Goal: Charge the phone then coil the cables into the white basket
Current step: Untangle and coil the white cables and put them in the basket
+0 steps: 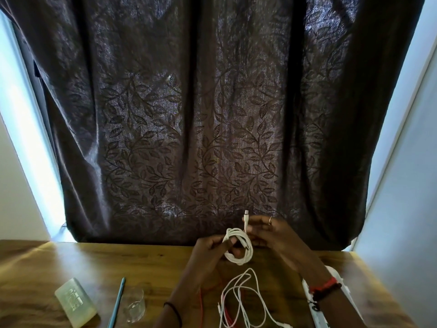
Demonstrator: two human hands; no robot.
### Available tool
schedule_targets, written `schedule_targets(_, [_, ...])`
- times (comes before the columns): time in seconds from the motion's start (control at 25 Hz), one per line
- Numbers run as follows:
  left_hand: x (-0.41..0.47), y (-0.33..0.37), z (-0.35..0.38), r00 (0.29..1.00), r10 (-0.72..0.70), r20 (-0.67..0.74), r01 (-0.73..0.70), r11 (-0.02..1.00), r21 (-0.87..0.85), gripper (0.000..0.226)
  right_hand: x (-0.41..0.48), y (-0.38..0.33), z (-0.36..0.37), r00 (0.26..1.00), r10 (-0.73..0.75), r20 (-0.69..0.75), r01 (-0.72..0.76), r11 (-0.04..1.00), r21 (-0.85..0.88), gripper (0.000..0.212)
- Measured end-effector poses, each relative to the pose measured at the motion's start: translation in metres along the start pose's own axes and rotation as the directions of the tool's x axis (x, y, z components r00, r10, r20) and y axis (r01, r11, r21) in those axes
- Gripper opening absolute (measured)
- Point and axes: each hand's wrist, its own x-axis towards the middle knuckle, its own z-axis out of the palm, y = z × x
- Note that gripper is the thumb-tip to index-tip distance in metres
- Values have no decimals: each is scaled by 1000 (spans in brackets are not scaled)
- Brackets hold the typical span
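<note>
The left hand (212, 250) is closed around a small white coil (238, 248) of cable; its fingers (230, 243) pass through the loops and pinch them together above the wooden table (71, 261). Just beside it, the right hand (272, 235) grips the free end of the same cable between thumb and fingertips, so that the white plug (246, 215) stands upright a little above them. A thin ring is on one finger of this hand.

Below the fingers, towards the person, several loose white cables (246, 297) lie on the table in wide, crossing loops. A thin red cable (202, 304) runs under the left wrist, and some pink or red parts are mixed in with the white ones.

Under the right wrist lies a white thing with dark marks (314, 311); the forearm covers most of it and I cannot tell whether it is the basket. To the left of the left hand, well apart, an empty clear glass (134, 304) stands on the table. Beside it lies a light blue pen (117, 301), and further left a pale, flat box (74, 301) with unclear print.

The phone is not to be made out anywhere. The bottom edge cuts off the cables, both forearms and the pen. Behind the table hangs a dark curtain (212, 114) with leaf pattern.
</note>
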Motion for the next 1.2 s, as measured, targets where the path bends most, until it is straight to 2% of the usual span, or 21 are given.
schedule_targets(0.12, [-1, 1, 0, 999, -44, -26, 42, 996, -80, 19, -4, 2, 6, 999, 49, 21, -52, 973, 224, 24])
schedule_targets(0.28, [-1, 0, -2, 999, -45, 12, 45, 998, 39, 14, -8, 2, 4, 995, 53, 89, -75, 962, 262, 27])
schedule_targets(0.36, [-1, -1, -4, 999, -33, 10, 31, 988, 149, 18, -9, 0, 3, 986, 67, 155, -98, 975, 198, 27])
schedule_targets(0.48, [-4, -2, -5, 999, 1, 41, -14, 954, 299, 21, -10, -7, 0, 955, 137, 262, -144, 989, 11, 27])
schedule_targets(0.6, [-6, -2, -4, 996, -22, 88, -11, 932, 362, 16, -10, -11, -2, 925, 224, 307, -180, 970, -165, 24])
schedule_targets(0.68, [-7, -1, -2, 991, -54, 120, 12, 946, 323, 12, -9, -12, -1, 926, 220, 306, -148, 959, -242, 20])
schedule_targets(0.8, [-10, 7, 2, 977, -93, 190, 46, 970, 237, 11, -7, -13, 2, 940, 192, 283, -89, 936, -340, 28])
schedule_targets(0.96, [-12, 11, 2, 958, -164, 236, 134, 981, 138, 15, -5, -12, 3, 967, 163, 197, -84, 930, -358, 38])
schedule_targets(1.08, [-14, 11, 3, 952, -216, 217, 209, 976, 56, 18, -2, -5, 8, 982, 120, 147, -44, 898, -438, 34])
schedule_targets(1.2, [-13, 8, 9, 975, -163, 152, 158, 986, 44, 19, 3, 6, 21, 998, -44, 37, 57, 793, -606, 29])
